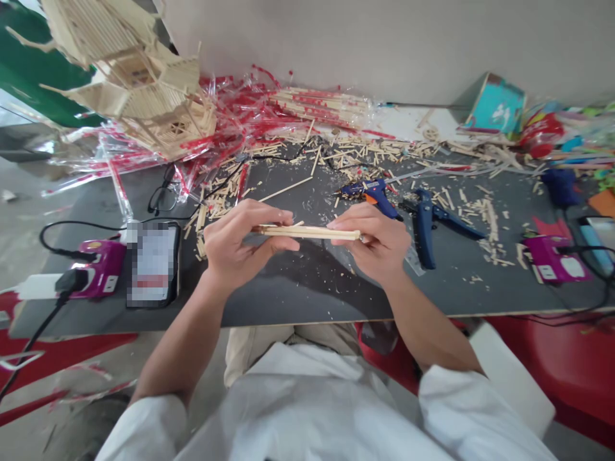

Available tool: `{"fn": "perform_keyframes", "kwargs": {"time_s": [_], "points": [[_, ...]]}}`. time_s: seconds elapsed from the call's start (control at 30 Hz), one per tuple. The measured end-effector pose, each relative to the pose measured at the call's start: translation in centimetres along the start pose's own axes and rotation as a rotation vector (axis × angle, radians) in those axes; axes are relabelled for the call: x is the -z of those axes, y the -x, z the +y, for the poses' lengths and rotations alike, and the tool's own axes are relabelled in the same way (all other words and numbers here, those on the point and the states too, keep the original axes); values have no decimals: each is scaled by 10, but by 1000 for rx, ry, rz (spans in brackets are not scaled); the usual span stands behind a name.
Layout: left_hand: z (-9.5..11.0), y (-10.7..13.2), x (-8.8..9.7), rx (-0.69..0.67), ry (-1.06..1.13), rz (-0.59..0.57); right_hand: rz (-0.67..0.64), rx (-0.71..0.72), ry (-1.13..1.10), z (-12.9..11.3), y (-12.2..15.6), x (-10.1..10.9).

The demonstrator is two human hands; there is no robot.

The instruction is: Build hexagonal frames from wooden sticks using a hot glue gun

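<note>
Both hands hold a bundle of thin wooden sticks [307,232] level above the dark work board [298,288]. My left hand [240,246] pinches the bundle's left end, thumb below and fingers curled over the top. My right hand [372,240] grips the right end, fingers closed around it. A blue glue gun [372,192] lies just beyond my right hand, and blue cutting pliers [427,221] lie to its right.
A stick-built model house [139,83] stands at the back left among red-and-clear wrappers and packs of sticks [321,105]. Cut stick bits litter the board. A phone [152,264], glasses [163,195] and a purple device [98,269] lie left; another purple device [552,259] lies right.
</note>
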State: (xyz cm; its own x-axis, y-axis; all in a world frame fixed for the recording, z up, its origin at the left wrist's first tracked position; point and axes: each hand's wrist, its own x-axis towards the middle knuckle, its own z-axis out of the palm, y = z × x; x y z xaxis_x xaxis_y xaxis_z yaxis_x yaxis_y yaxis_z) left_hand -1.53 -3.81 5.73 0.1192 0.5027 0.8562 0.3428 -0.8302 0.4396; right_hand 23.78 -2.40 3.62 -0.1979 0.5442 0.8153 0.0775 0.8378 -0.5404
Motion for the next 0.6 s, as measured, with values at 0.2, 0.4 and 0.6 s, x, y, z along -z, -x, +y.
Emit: {"fn": "perform_keyframes", "kwargs": {"time_s": [0.2, 0.4, 0.6], "points": [[1, -1, 3, 54, 50, -30, -32, -21, 12, -2, -4, 7], [10, -1, 3, 93, 6, -29, -12, -108, -9, -2, -3, 8], [9, 0, 0, 91, 21, -7, 11, -187, 1, 1, -2, 6]]}}
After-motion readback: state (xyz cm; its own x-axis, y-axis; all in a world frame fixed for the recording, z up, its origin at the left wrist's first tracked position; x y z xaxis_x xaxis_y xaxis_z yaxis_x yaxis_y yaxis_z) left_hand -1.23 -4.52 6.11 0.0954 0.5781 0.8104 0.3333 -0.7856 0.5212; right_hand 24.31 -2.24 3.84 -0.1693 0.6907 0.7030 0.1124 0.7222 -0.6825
